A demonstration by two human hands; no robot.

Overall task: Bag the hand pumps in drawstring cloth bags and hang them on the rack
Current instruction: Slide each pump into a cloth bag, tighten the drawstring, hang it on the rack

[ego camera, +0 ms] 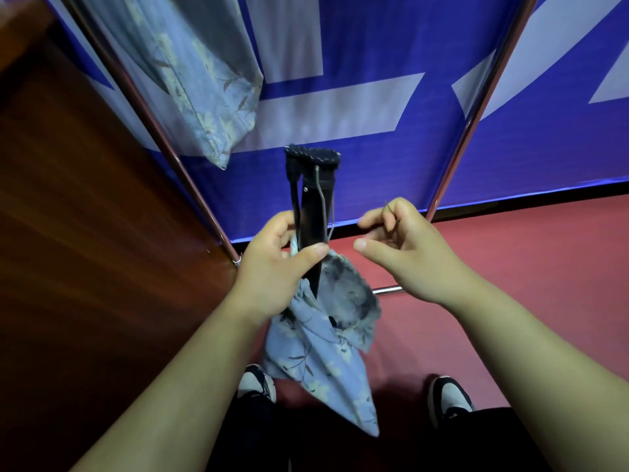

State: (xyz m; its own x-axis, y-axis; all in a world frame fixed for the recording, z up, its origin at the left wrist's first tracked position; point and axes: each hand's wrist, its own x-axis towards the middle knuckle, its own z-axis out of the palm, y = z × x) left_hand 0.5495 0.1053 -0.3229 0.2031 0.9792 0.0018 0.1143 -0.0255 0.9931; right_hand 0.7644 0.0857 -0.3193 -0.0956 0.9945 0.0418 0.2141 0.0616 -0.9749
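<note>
Hand pump | tip in bag | left grip midway | right grip pinches cord

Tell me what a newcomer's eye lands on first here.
A black hand pump sticks up out of a floral cloth bag at centre, gripped by the left hand. Beside it the right hand pinches a thin cord. Upper left, another floral bag hangs by the rack pole.

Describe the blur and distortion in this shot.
Head view: the wide-angle lens splays the rack poles outward; the wood panel at left is streaked with motion blur; the bag goes soft at its lower end, while the pump and left hand look sharp.
</note>
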